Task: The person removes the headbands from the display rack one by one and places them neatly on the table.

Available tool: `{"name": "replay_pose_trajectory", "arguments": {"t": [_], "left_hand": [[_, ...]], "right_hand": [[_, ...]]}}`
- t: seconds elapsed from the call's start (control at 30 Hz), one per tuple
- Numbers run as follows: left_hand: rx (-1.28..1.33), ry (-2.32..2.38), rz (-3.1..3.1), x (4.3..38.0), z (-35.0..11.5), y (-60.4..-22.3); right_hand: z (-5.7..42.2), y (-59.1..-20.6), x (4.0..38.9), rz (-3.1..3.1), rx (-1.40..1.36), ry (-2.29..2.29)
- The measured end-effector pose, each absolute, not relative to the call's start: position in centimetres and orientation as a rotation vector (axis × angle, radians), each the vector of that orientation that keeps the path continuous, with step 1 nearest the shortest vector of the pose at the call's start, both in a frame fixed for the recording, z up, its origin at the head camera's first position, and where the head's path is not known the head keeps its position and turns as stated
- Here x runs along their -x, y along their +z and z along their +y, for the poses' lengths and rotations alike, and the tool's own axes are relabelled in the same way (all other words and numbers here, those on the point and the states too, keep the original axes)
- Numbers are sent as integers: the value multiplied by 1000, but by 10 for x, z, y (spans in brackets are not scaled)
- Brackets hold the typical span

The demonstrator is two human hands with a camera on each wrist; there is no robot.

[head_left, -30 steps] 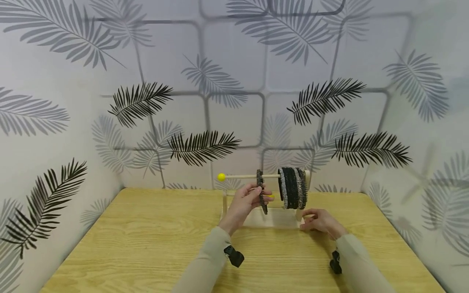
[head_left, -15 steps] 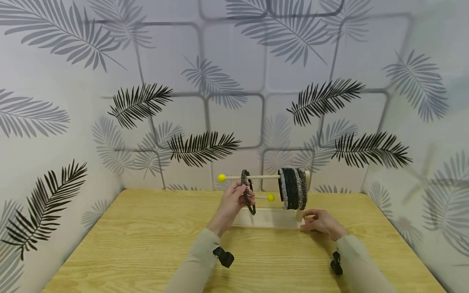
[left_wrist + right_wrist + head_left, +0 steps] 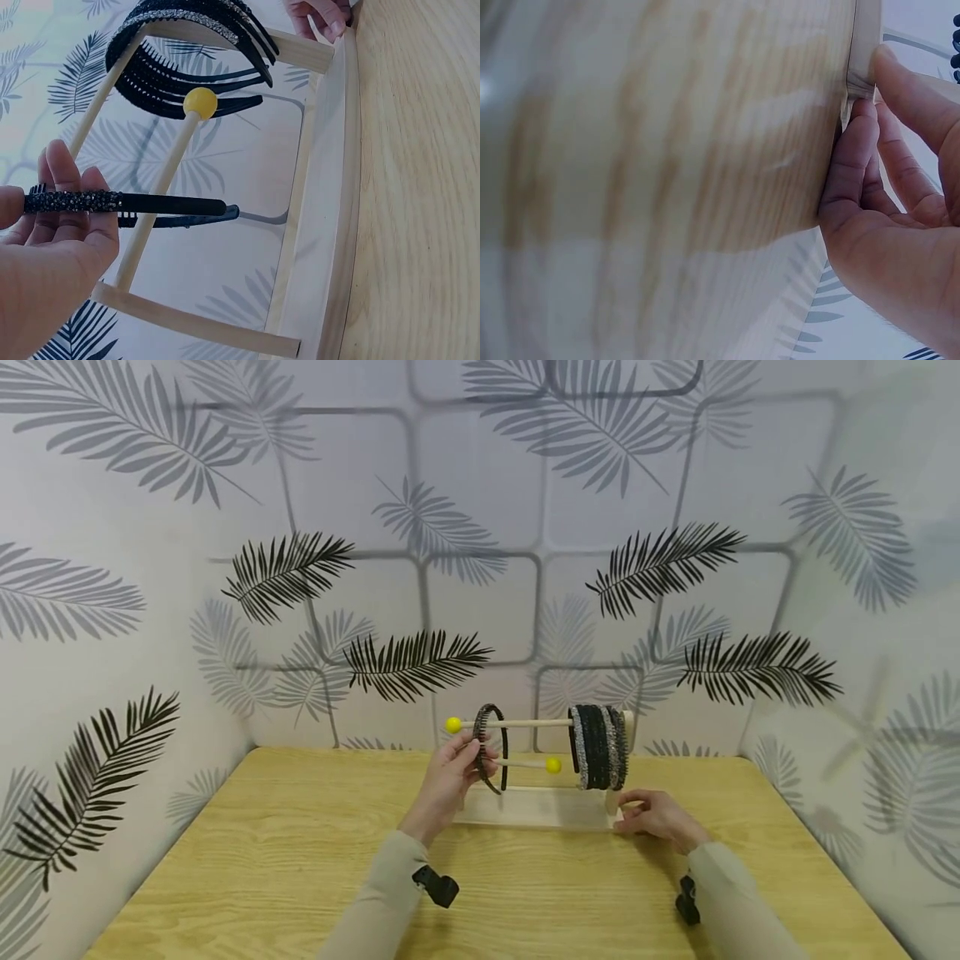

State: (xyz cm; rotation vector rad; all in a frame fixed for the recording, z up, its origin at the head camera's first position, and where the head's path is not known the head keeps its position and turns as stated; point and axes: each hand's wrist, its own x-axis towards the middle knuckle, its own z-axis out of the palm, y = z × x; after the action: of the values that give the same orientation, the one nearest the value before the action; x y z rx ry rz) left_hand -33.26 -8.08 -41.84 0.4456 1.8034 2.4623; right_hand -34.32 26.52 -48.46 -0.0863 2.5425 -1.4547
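Note:
My left hand [image 3: 444, 777] pinches a dark, glittery headband [image 3: 478, 758] between thumb and fingers. In the left wrist view, the lower rod [image 3: 171, 154] passes between that headband's two ends [image 3: 176, 205]. The upper rod [image 3: 536, 723], tipped with a yellow ball [image 3: 453, 725], crosses the headband's upper part in the head view. Several black and silver headbands [image 3: 597, 747] hang bunched at the upper rod's right end. My right hand [image 3: 660, 814] grips the right end of the wooden stand's base [image 3: 540, 808]; its thumb [image 3: 911, 94] lies on the wood edge in the right wrist view.
The stand sits on a wood-grain table [image 3: 300, 843] before a leaf-patterned backdrop [image 3: 480, 602]. The lower rod points right and ends in a second yellow ball [image 3: 553, 765]. A wooden upright [image 3: 202, 319] carries that rod at the stand's left end.
My left hand has moved left with the headband, away from the bunch and towards the upper rod's ball. The headband has turned to show its open loop. My right hand stays put.

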Motion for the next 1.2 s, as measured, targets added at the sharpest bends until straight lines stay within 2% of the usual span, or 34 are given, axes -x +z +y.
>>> {"name": "replay_pose_trajectory", "arguments": {"t": [1.2], "left_hand": [[-234, 2760, 1759, 341, -115, -417]], "right_hand": [[266, -486, 344, 2588, 63, -1408]]}}
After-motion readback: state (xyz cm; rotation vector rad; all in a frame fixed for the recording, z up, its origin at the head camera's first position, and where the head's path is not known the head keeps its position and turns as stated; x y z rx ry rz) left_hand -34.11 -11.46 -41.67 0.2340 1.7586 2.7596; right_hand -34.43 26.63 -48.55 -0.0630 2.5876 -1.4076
